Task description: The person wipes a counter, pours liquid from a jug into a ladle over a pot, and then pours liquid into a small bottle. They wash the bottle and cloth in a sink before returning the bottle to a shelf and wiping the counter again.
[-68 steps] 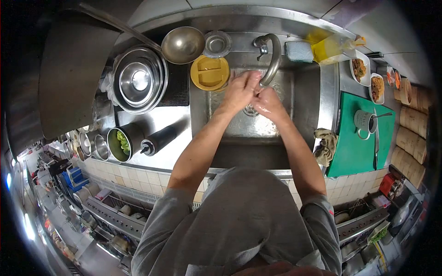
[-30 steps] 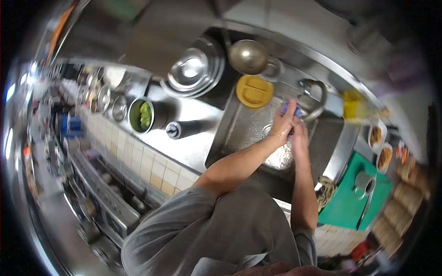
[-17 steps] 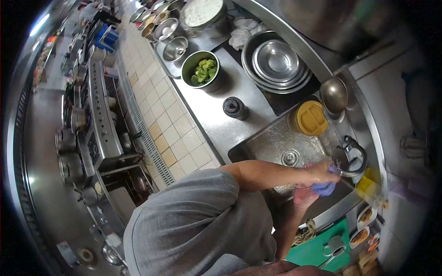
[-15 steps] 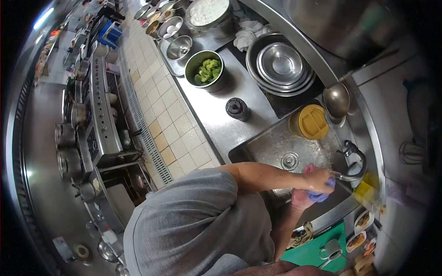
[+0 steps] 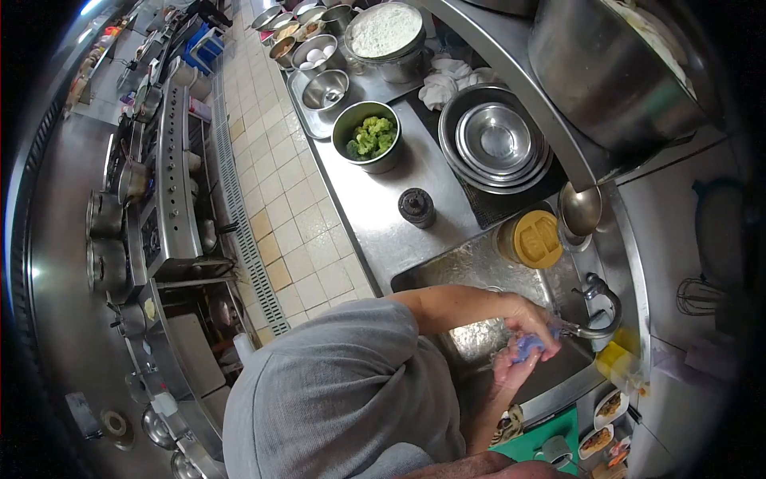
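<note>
Over the sink (image 5: pixel 570 375), my left hand (image 5: pixel 528 314) and my right hand (image 5: pixel 504 371) are closed together around a crumpled purple cloth (image 5: pixel 527 348). The fingers hide part of it. Both hands are beside the spout of the curved faucet (image 5: pixel 604 326), and water runs over them. A container with a yellow lid (image 5: pixel 536 239) stands in the sink's far left corner. Just past the faucet is a yellow sponge-like thing (image 5: pixel 614 361), partly blurred.
Left of the sink, the steel counter (image 5: pixel 363 211) holds a black-topped jar (image 5: pixel 416 207), a pot of broccoli (image 5: pixel 371 137) and nested metal bowls (image 5: pixel 496 140). A ladle (image 5: pixel 580 209) hangs by the sink. On the right, a green board (image 5: pixel 538 449) carries a mug (image 5: pixel 556 452).
My hands have shifted slightly toward me with the purple cloth, turning it between them. The view has tilted, so the counter items appear lower. The yellow-lidded container stays in the sink.
</note>
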A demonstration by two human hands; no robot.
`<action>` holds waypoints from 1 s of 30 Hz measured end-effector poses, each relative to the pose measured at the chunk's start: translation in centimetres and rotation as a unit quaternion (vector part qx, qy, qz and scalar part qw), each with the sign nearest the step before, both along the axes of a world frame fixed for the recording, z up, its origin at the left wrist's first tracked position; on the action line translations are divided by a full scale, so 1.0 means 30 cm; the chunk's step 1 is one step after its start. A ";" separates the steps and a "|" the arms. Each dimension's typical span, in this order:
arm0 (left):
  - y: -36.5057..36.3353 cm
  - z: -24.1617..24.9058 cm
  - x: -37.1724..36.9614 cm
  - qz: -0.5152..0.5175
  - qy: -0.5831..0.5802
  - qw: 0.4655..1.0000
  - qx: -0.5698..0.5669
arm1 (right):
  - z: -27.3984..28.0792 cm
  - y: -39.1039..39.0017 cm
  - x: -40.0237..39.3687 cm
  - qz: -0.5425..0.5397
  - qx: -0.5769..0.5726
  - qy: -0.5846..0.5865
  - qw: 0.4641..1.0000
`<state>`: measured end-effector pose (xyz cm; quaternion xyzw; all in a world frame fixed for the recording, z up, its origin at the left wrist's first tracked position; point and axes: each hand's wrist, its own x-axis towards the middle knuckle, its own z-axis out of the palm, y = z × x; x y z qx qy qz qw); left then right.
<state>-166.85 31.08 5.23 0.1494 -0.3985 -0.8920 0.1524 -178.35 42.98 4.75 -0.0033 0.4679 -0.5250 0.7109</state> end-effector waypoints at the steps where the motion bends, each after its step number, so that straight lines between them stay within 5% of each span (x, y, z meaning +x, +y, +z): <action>1: -0.006 0.021 0.003 -0.001 0.000 1.000 -0.002 | 0.040 -0.008 0.010 -0.001 -0.002 0.000 1.000; 3: -0.010 0.058 0.005 0.064 -0.167 0.970 -0.165 | 0.086 -0.011 0.018 0.078 -0.032 0.028 0.996; 5: -0.009 -0.041 -0.068 0.069 -0.194 0.948 -0.244 | 0.044 -0.026 -0.002 0.055 -0.020 0.002 0.998; 7: -0.006 -0.026 -0.079 0.108 -0.210 0.957 -0.169 | 0.031 -0.026 -0.032 0.034 -0.015 -0.025 0.999; 9: 0.004 0.023 -0.011 0.058 -0.126 0.984 -0.112 | 0.103 -0.017 0.004 0.090 -0.155 -0.178 0.968; 11: 0.028 0.032 0.036 0.006 0.089 0.978 0.189 | 0.077 -0.003 0.009 0.079 -0.189 -0.210 0.956; 13: 0.077 0.019 0.063 -0.023 0.159 0.963 0.216 | 0.071 0.024 0.044 0.016 -0.118 -0.313 0.942; 15: 0.094 0.009 0.085 -0.056 0.226 0.942 0.242 | 0.188 0.037 0.138 -0.027 -0.106 -0.297 0.949; 17: 0.093 0.014 0.107 -0.112 0.231 0.952 0.166 | 0.220 0.047 0.158 -0.074 -0.089 -0.281 0.953; 19: 0.095 0.067 0.141 -0.123 0.201 0.966 0.103 | 0.178 0.100 0.122 0.105 -0.134 -0.320 0.932; 21: 0.103 0.129 0.169 -0.130 0.171 0.976 0.038 | 0.169 0.108 0.114 0.131 -0.151 -0.315 0.928; 23: 0.121 0.186 0.184 -0.055 0.113 0.992 -0.005 | 0.131 0.112 0.087 0.193 -0.158 -0.229 0.941; 26: 0.127 0.216 0.179 -0.015 -0.028 0.992 -0.121 | 0.137 0.095 0.118 0.142 -0.115 -0.062 0.981; 28: 0.120 0.221 0.159 0.001 -0.083 0.973 -0.217 | 0.183 0.062 0.151 0.142 -0.135 0.029 0.980; 30: 0.132 0.217 0.148 0.137 -0.197 0.892 -0.382 | 0.223 0.054 0.192 0.090 -0.123 0.151 0.977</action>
